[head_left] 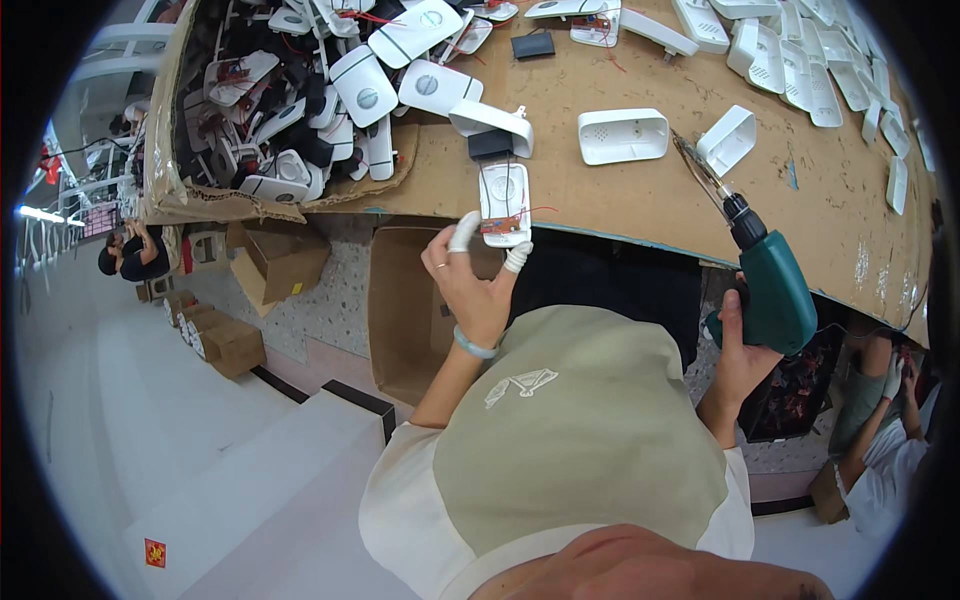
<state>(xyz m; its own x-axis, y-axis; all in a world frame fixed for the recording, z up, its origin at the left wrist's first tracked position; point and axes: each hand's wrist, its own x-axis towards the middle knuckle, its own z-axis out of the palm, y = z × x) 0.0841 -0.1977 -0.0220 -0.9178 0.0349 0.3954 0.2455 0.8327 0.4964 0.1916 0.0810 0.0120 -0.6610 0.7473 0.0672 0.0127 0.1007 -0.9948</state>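
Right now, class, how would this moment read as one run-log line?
left hand: holds open white casing at cardboard-topped bench edge | right hand: grips teal electric screwdriver, bit raised, apart from casing

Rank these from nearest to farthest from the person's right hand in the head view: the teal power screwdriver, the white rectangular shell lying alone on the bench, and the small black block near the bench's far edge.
1. Teal power screwdriver: gripped in the right hand.
2. White rectangular shell: up and to the left, mid-bench.
3. Small black block: farthest, at the bench's far edge.
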